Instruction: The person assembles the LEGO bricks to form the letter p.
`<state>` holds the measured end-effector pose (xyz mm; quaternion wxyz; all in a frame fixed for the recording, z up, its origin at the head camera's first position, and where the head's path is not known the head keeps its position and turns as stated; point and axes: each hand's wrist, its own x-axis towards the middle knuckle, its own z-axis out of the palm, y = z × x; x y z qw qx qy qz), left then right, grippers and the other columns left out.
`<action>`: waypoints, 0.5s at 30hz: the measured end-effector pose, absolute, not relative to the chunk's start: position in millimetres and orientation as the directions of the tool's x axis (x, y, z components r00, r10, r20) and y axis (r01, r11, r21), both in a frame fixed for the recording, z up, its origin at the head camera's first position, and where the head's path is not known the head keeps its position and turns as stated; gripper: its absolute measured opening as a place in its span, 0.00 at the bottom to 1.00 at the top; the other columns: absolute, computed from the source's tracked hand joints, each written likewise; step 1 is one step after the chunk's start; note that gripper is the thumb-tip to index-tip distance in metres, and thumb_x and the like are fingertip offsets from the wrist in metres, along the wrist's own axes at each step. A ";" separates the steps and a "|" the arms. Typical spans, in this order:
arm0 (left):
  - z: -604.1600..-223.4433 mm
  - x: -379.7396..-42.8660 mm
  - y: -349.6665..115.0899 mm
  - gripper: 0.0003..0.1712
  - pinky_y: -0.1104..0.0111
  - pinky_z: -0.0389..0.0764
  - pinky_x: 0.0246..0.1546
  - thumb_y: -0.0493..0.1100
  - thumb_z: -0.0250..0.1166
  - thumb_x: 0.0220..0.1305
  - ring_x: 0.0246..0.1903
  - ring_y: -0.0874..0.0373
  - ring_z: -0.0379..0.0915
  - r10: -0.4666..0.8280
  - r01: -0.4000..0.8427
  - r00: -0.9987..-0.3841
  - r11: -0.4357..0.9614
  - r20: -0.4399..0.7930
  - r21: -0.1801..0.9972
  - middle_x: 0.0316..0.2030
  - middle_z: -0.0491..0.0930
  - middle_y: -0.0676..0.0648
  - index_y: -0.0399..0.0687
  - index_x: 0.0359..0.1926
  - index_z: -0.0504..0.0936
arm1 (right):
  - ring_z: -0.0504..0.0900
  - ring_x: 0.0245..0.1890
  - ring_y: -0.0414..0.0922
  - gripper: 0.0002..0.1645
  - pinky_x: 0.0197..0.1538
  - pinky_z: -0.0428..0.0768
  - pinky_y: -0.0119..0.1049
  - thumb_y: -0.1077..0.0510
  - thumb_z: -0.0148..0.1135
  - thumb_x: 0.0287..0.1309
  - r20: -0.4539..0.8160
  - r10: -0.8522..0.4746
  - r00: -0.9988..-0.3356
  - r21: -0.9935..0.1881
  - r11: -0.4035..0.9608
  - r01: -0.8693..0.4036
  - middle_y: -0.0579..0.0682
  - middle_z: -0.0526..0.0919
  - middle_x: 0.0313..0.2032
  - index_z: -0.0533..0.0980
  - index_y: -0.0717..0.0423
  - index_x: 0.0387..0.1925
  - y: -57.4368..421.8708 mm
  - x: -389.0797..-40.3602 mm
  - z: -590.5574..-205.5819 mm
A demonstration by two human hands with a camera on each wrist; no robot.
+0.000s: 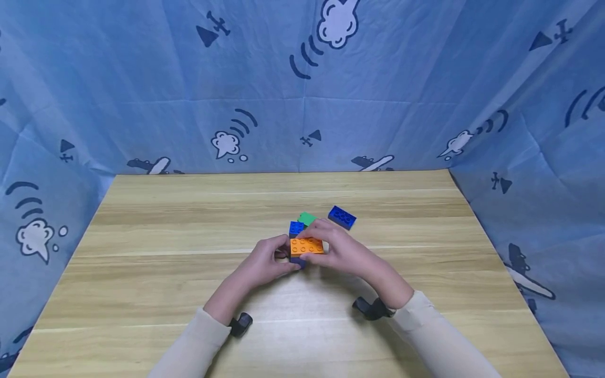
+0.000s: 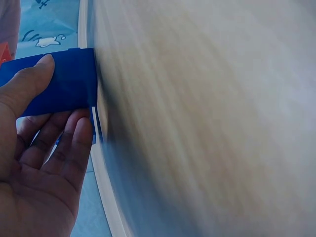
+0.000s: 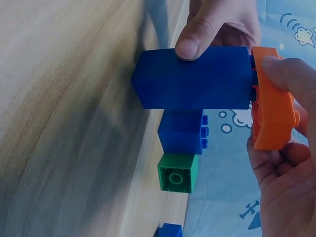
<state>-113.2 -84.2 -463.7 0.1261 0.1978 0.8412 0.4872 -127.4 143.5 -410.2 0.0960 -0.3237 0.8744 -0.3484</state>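
Left hand (image 1: 264,261) angled in, fingers clamped on a blue block (image 3: 197,81); right hand (image 1: 341,249) pinches an orange brick (image 1: 306,247) over its studs, can't tell how snug.

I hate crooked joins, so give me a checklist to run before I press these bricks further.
1. Left hand steadying the near blue block: ok, thumb on its side.
2. Right hand gripping the orange brick: ok, thumb and fingers hold it.
3. Orange brick fully seated: not ok, blue studs show in the gap beneath it.
4. Near blue block's base flat on the table: cannot tell.
5. Middle blue block studs up: ok.
6. Green block studs up: not ok, its hollow underside faces sideways.
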 end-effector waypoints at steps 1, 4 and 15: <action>-463.7 -113.0 -84.3 0.16 0.66 0.89 0.54 0.36 0.79 0.58 0.44 0.58 0.83 0.456 0.209 -0.890 0.445 -0.019 0.871 0.43 0.88 0.46 0.44 0.43 0.80 | 0.78 0.53 0.43 0.21 0.51 0.86 0.33 0.55 0.74 0.63 0.055 -0.633 -0.772 -0.673 0.548 -0.496 0.48 0.85 0.51 0.83 0.53 0.56 143.3 -127.3 -410.0; -463.7 -112.5 -84.6 0.16 0.65 0.89 0.54 0.36 0.79 0.58 0.44 0.58 0.83 0.457 0.208 -0.889 0.443 -0.020 0.872 0.44 0.88 0.46 0.45 0.44 0.81 | 0.78 0.53 0.43 0.21 0.52 0.86 0.32 0.55 0.74 0.63 0.045 -0.631 -0.774 -0.681 0.548 -0.486 0.48 0.85 0.51 0.83 0.53 0.56 142.8 -127.1 -409.4; -463.1 -113.0 -85.2 0.16 0.64 0.89 0.54 0.37 0.78 0.59 0.45 0.58 0.85 0.460 0.211 -0.888 0.442 -0.019 0.872 0.44 0.88 0.46 0.45 0.44 0.81 | 0.78 0.54 0.43 0.20 0.52 0.86 0.33 0.55 0.73 0.64 0.039 -0.637 -0.770 -0.680 0.548 -0.488 0.47 0.85 0.52 0.83 0.52 0.56 142.1 -126.9 -409.5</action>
